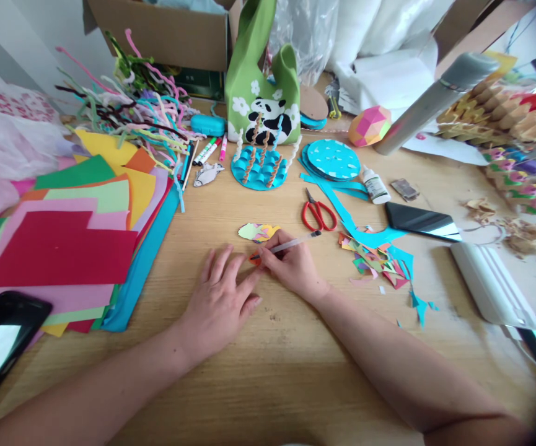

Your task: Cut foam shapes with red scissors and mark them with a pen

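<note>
My right hand [293, 263] grips a slim pen [295, 241] with a clear barrel and dark end. Its tip rests at a small orange paper piece [254, 257] on the table. Spread flat beside that piece, my left hand [221, 300] has its fingertips close to it or on its edge; which, I cannot tell. Just beyond the hands lies a small paper cutout [258, 231] in pale green, pink and yellow. Red-handled scissors [318, 214] lie past my right hand, blades pointing away. Colourful paper scraps [382, 260] are heaped to the right.
Coloured paper sheets [58, 248] and a black phone [5, 341] lie at left. At the back are pipe cleaners [142, 111], a blue disc with twisted posts [259, 170] and a green panda bag [263, 87]. A glue bottle [375, 186], dark phone [421, 221] and white device [493, 285] are right.
</note>
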### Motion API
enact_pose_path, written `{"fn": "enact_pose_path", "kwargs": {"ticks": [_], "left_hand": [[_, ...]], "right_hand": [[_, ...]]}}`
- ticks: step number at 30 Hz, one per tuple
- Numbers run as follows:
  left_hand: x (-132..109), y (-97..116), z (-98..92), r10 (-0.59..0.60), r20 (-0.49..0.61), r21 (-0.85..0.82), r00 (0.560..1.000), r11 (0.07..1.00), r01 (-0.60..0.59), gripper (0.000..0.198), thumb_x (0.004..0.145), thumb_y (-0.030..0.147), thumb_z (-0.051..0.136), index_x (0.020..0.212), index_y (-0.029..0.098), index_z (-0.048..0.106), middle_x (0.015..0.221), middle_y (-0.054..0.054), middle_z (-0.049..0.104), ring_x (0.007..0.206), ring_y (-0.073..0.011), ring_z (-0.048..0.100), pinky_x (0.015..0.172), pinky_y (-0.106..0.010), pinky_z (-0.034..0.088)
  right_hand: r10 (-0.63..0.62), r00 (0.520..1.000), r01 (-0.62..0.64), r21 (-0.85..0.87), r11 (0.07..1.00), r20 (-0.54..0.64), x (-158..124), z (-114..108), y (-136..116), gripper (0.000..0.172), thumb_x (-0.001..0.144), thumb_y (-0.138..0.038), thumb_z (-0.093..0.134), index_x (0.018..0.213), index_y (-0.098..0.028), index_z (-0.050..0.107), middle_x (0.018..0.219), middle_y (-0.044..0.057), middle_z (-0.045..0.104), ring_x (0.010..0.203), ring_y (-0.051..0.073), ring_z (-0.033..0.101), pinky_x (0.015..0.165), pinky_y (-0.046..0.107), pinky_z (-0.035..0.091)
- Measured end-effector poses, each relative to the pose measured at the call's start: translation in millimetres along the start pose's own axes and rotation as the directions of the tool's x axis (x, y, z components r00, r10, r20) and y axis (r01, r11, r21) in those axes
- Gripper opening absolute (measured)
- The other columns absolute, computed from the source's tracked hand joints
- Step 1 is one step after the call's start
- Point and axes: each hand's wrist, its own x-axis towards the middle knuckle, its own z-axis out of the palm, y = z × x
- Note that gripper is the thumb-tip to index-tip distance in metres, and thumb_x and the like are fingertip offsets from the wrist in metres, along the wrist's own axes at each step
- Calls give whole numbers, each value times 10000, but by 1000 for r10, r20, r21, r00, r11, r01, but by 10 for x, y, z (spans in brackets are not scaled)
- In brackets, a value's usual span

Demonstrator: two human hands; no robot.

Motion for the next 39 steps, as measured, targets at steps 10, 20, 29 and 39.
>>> {"fn": "enact_pose_path", "kwargs": {"ticks": [10,20,29,39], "left_hand": [[-7,-3,2,-5,34,19,999,1000,4,435,910,363,499,1329,257,541,1308,-153,474,1343,-375,312,1089,-631,268],[-4,3,-8,-1,37,17,999,1000,0,453,910,361,498,1350,253,520,1311,-154,473,1343,-374,308,1087,-634,268],[-10,-12,13,-1,29,25,1000,1000,0,437,914,370,488,1335,266,532,1309,-152,467,1345,-378,305,1088,-633,263],[-11,-7,11,6,27,29,1000,1000,-7,437,907,370,500,1327,255,540,1313,-155,465,1349,-379,298,1088,-635,266]], "right_hand": [[-18,1000,17,7,1000,9,3,-5,22,143,792,-266,613,715,-202,511,588,-3,612,489,114,537,449,222,395],[-13,1000,13,91,996,-4,-4,-8,15,176,818,-294,609,713,-202,501,592,-5,616,476,101,518,446,215,394],[-36,999,34,54,998,25,3,-3,12,170,808,-275,610,702,-199,500,581,-13,586,472,94,492,445,212,378],[-28,998,26,38,999,52,-1,-3,34,150,810,-262,603,721,-194,504,585,-15,582,473,93,495,445,211,377]]}}
